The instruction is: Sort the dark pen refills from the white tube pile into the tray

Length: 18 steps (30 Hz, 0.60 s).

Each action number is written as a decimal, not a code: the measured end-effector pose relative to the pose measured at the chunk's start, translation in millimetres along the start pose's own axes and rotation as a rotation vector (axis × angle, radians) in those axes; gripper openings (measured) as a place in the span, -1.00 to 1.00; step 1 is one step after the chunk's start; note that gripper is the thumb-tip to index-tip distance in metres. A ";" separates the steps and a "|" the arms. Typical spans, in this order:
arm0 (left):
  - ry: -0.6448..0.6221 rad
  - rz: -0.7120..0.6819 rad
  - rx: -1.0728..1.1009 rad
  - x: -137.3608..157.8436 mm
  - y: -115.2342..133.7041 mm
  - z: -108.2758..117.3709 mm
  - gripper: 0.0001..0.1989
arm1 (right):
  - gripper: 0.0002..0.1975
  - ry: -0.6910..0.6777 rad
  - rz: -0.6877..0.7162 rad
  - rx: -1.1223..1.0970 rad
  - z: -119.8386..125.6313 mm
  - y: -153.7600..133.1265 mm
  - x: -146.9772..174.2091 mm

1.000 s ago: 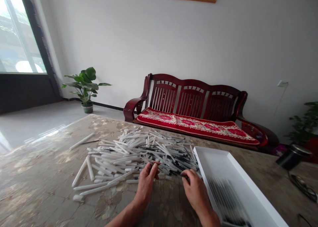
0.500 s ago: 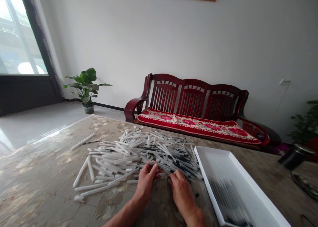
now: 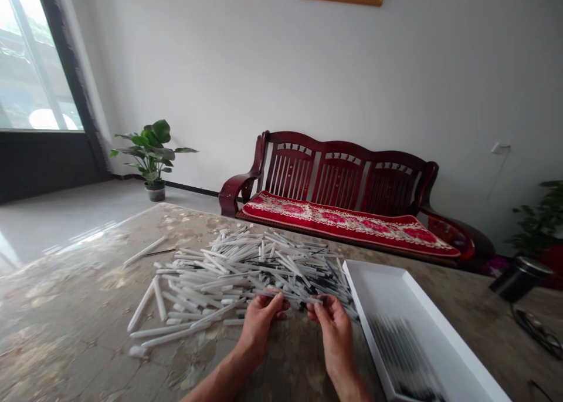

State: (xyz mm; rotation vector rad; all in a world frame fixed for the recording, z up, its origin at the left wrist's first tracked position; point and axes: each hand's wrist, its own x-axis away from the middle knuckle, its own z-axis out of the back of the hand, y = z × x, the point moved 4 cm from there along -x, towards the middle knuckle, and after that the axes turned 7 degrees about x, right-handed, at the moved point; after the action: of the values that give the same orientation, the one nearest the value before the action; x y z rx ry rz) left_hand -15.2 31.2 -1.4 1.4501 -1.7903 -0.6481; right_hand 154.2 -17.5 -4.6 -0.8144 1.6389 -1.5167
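Observation:
Just in front of a loose pile of white and grey pen parts (image 3: 229, 270), both of my hands are at a slim greyish pen (image 3: 301, 298). My left hand (image 3: 264, 317) pinches its left end between thumb and fingers. At the other end my right hand (image 3: 335, 323) is closed, thumb and index finger on the pen, where something dark shows at the fingertips. Fingers partly hide the pen, and it blends into the pile behind. Right of my right hand, an open white box (image 3: 433, 299) holds a row of clear pens (image 3: 402, 355) with dark ends.
A patterned cloth covers the table (image 3: 79, 308). Single white barrels (image 3: 145, 250) and a small white piece (image 3: 139, 351) lie left of the pile. A black cylinder (image 3: 521, 279) and a dark cable (image 3: 534, 331) are at the right. Beyond stands a wooden bench (image 3: 343, 179).
My right hand has moved up and right from low beside the pile, turning so that its fingers meet the pen's right end. My left hand has stayed nearly in place.

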 end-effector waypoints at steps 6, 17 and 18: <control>-0.071 0.031 0.017 -0.7 -3.7 -1.8 -0.56 | -0.61 -0.048 -0.063 -0.058 -7.9 -2.2 4.1; -0.106 0.040 -0.009 -1.7 -10.1 -3.0 -0.57 | -0.57 -0.075 -0.046 -0.056 -14.0 -2.7 6.3; -0.107 0.035 -0.013 -2.0 -9.8 -3.1 -0.56 | -0.57 -0.070 -0.054 -0.061 -14.0 -2.5 6.4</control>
State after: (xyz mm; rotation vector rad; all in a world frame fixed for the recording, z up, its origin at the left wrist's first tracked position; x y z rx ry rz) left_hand -6.6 30.9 -7.4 1.3955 -1.8857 -0.7301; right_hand 138.9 -15.9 -2.5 -0.9419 1.6305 -1.4644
